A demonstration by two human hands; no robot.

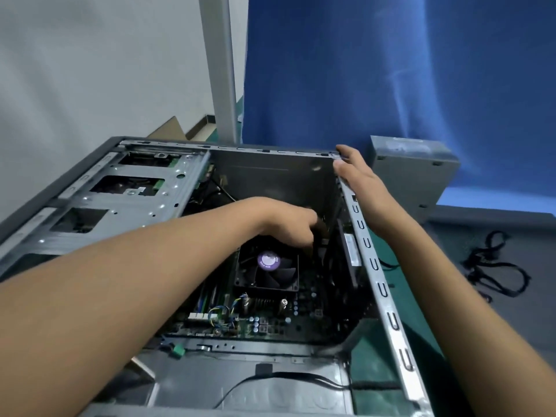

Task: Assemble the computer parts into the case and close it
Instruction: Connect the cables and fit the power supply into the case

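Note:
An open grey computer case (382, 284) lies on its side in front of me. Inside it sits a green motherboard (270, 320) with a black cooler fan (267, 269) carrying a purple label. My left hand (285, 221) reaches into the case just above the fan, fingers curled down onto a dark part at the rear wall; what it holds is hidden. My right hand (358, 182) grips the far right corner of the case's upper rim, thumb inside and fingers outside. The drive cage (126, 191) fills the case's left side.
A grey metal box (412, 176) stands behind the case at the right, against a blue curtain (391, 70). Loose black cables (493, 266) lie on the grey surface at the right. A green mat (388, 326) lies under the case. A white post (219, 64) rises behind.

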